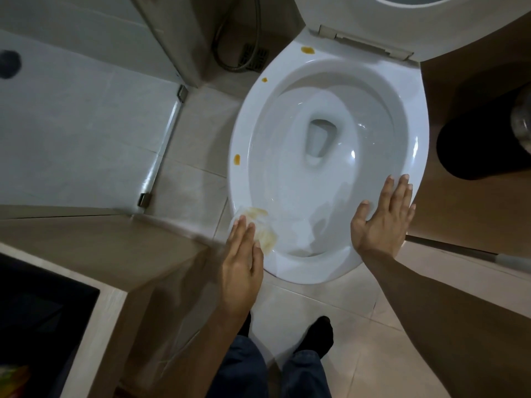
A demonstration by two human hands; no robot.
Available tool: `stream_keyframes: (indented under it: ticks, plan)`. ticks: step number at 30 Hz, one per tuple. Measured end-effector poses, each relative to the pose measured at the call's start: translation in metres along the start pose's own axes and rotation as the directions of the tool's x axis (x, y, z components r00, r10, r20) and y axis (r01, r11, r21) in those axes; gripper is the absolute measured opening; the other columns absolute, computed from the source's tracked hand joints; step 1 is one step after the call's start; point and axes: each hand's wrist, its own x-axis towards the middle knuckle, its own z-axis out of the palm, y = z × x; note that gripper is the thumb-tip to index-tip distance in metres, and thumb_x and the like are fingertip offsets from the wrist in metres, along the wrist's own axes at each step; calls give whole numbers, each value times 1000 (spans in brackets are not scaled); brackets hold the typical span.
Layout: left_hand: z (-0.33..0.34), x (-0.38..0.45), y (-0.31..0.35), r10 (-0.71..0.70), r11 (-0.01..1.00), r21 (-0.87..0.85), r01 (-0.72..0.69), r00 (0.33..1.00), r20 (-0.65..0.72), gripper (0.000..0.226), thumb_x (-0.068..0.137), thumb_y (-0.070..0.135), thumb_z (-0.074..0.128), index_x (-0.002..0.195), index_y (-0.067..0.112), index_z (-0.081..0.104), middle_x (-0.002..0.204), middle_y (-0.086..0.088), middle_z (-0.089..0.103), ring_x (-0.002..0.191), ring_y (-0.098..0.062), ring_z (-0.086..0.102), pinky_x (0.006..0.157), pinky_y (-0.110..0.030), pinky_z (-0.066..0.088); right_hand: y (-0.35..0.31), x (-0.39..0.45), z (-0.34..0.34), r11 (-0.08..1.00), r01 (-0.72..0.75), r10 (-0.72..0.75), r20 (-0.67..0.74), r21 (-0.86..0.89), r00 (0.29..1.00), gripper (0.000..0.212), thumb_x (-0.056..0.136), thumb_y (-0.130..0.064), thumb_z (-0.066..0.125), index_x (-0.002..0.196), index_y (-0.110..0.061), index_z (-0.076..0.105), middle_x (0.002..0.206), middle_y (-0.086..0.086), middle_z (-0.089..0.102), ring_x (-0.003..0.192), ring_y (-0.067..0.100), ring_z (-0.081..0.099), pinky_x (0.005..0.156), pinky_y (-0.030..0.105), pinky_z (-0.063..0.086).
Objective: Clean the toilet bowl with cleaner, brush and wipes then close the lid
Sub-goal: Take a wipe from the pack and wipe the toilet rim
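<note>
The left hand [241, 262] presses a stained white wipe [260, 225] with straight fingers against the near-left rim of the white ceramic toilet bowl [324, 133]. The right hand [382, 219] lies flat, fingers spread, on the near-right rim. Orange-brown spots [236, 159] dot the left rim. The white lid [402, 12] stands raised.

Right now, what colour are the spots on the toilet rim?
Orange-brown spots on the white toilet rim, clearest in the head view.
</note>
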Motion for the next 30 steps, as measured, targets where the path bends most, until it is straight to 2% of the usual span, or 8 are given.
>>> stream_keyframes:
  ticks: [2, 5, 8, 13, 17, 20, 25, 30]
  plan:
    - [8, -1, 12, -104, 995, -5, 104, 992, -66, 48, 98, 27, 39, 136, 0, 48, 148, -6, 34, 138, -19, 32, 111, -9, 20, 0, 0, 0, 1000, -2, 2, -4, 4, 1000, 68, 92, -41, 25, 154, -17, 12, 162, 5, 1, 149, 22, 0, 120, 44, 3]
    - [30, 0, 27, -214, 976, 41, 215, 977, -12, 60, 101, 38, 24, 146, -1, 26, 155, -3, 9, 145, -19, 7, 118, -30, 15, 0, 0, 0, 1000, -3, 3, -7, 15, 1000, 68, 92, -41, 25, 154, -17, 12, 162, 5, 1, 149, 22, 0, 120, 44, 3]
    - [43, 17, 25, -225, 964, 137, 227, 974, -34, 66, 101, 41, 8, 146, -6, 19, 157, -16, 14, 146, -24, 8, 119, -32, 7, 0, 0, 0, 1000, -5, 5, -7, 17, 1000, 68, 92, -41, 26, 154, -18, 12, 162, 4, 1, 149, 21, 0, 120, 43, 3]
    - [38, 67, -4, -61, 954, 295, 55, 998, 9, 53, 100, 22, 19, 145, -6, 23, 154, -21, 22, 144, -31, 17, 118, -39, 16, 0, 0, 0, 1000, -2, 3, -16, 23, 1000, 68, 92, -38, 28, 154, -17, 12, 162, 5, 1, 149, 21, 0, 120, 43, 3]
    - [23, 108, -12, 70, 961, 253, -114, 982, 173, 54, 103, 21, 25, 151, 5, 6, 160, -7, 1, 145, -15, -7, 118, -31, -4, 0, -1, 0, 1000, -1, 1, -17, 27, 1000, 67, 92, -37, 29, 154, -17, 12, 162, 5, 1, 149, 21, 0, 119, 42, 1]
    - [17, 127, -14, 118, 949, 269, -168, 974, 191, 54, 103, 15, 28, 151, 5, 3, 160, -7, 0, 145, -15, -7, 116, -29, -8, 0, -1, 0, 1000, 4, -3, -20, 28, 1000, 67, 92, -36, 30, 154, -16, 12, 162, 5, 1, 149, 20, 0, 119, 42, 1]
    - [9, 123, -20, 191, 954, 184, -236, 953, 233, 53, 102, 5, 30, 149, 3, 6, 158, -10, 4, 146, -21, -2, 119, -36, 5, 1, -1, 0, 1000, 3, -3, -13, 29, 1000, 68, 91, -37, 28, 154, -16, 13, 162, 6, 2, 149, 21, 0, 120, 43, 2]
    - [-7, 97, -35, 216, 962, 109, -250, 942, 256, 71, 90, -17, 38, 146, 11, 5, 155, 4, 5, 144, -10, 2, 100, -20, 31, 0, 0, 0, 1000, 2, -2, -6, 25, 1000, 68, 91, -39, 26, 154, -16, 13, 162, 6, 2, 149, 22, 0, 120, 44, 3]
